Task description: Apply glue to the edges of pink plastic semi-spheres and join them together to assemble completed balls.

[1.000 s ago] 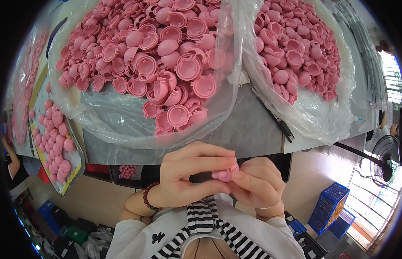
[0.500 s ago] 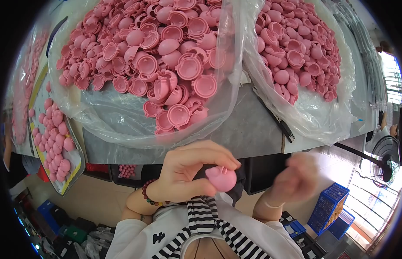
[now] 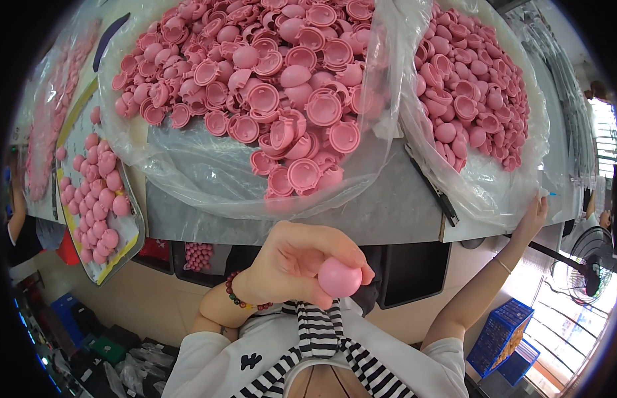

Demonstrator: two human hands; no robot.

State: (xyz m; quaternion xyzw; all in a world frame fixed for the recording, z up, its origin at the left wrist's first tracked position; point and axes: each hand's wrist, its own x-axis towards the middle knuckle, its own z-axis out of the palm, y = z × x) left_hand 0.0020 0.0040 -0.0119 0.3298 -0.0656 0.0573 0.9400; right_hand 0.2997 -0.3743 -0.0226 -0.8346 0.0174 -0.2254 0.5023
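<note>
My left hand (image 3: 292, 262) is closed around a smooth pink plastic ball (image 3: 340, 277), pinched between thumb and fingers in front of my chest. My right arm reaches far out to the right, and my right hand (image 3: 535, 213) is at the table edge by the right-hand bag. Its fingers are drawn together at a small whitish thing with a blue tip (image 3: 554, 194), too small to make out. Beyond my left hand, a heap of open pink half-shells (image 3: 262, 99) spills from a clear plastic bag (image 3: 209, 199) onto the grey table (image 3: 414, 229).
A second clear bag (image 3: 514, 192) holds more pink shells (image 3: 471, 106). Between the bags lies a black tool with a slim body (image 3: 433, 189). At left, a tray (image 3: 139, 229) bears several closed pink balls (image 3: 96, 199). Black bins (image 3: 414, 272) sit below the edge; a fan (image 3: 590, 259) stands right.
My right hand has moved away from my chest, out to the table's right edge. The ball in my left hand has turned, so its small protrusions no longer show. The view has shifted slightly.
</note>
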